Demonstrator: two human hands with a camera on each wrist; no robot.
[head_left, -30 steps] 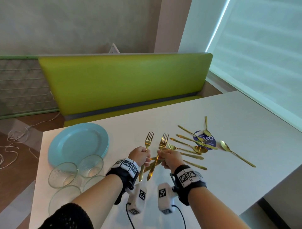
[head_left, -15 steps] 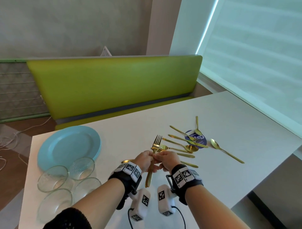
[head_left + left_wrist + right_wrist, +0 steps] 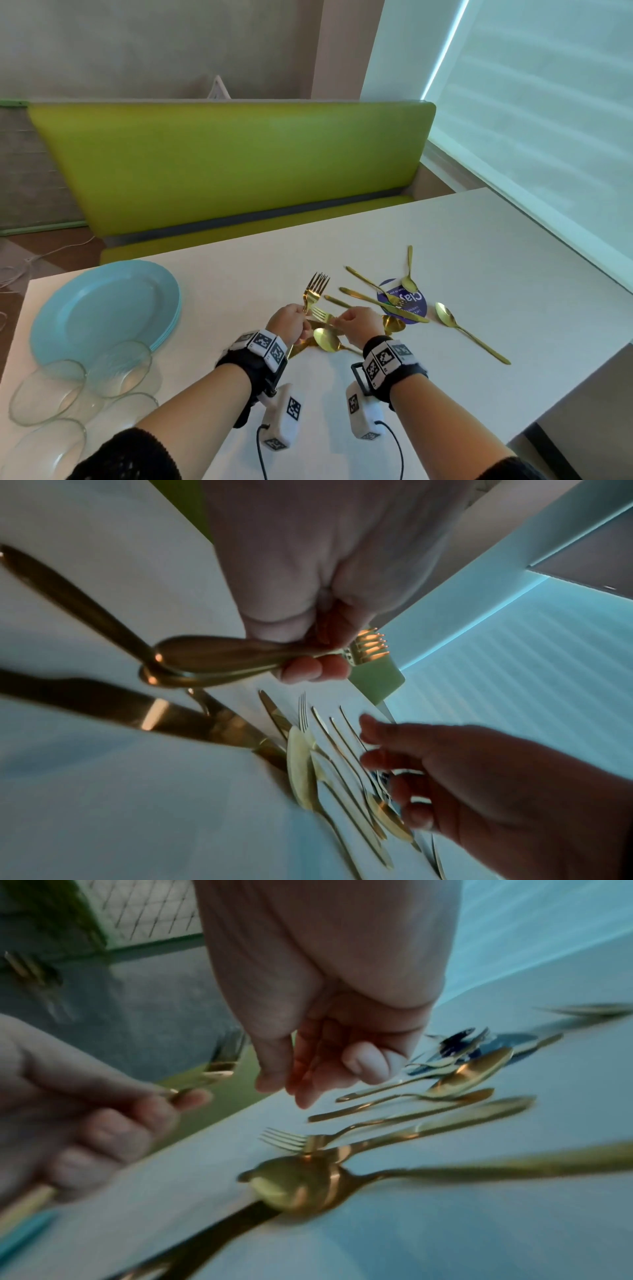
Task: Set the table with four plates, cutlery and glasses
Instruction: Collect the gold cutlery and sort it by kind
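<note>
My left hand (image 3: 289, 322) grips the handles of gold forks (image 3: 315, 286), their tines pointing up and away; in the left wrist view the left hand (image 3: 308, 642) is curled round the fork handles (image 3: 212, 658). My right hand (image 3: 358, 323) hovers with loose fingers and holds nothing, just above a gold fork (image 3: 320, 312) that lies on the white table (image 3: 479, 257). The right wrist view shows the right hand (image 3: 325, 1064) with empty fingers over this fork (image 3: 291, 1139) and a gold spoon (image 3: 298, 1185). More gold knives (image 3: 387, 305) and spoons (image 3: 469, 330) lie scattered to the right.
A stack of light blue plates (image 3: 102, 308) sits at the table's left, with several clear glass bowls (image 3: 120, 366) in front of it. A round blue sticker (image 3: 411, 301) lies under some cutlery. A green bench (image 3: 222, 164) runs behind the table.
My right hand has let go of the fork it held; both forks are now together in my left hand. The right hand has moved a little right and lower, over the cutlery.
</note>
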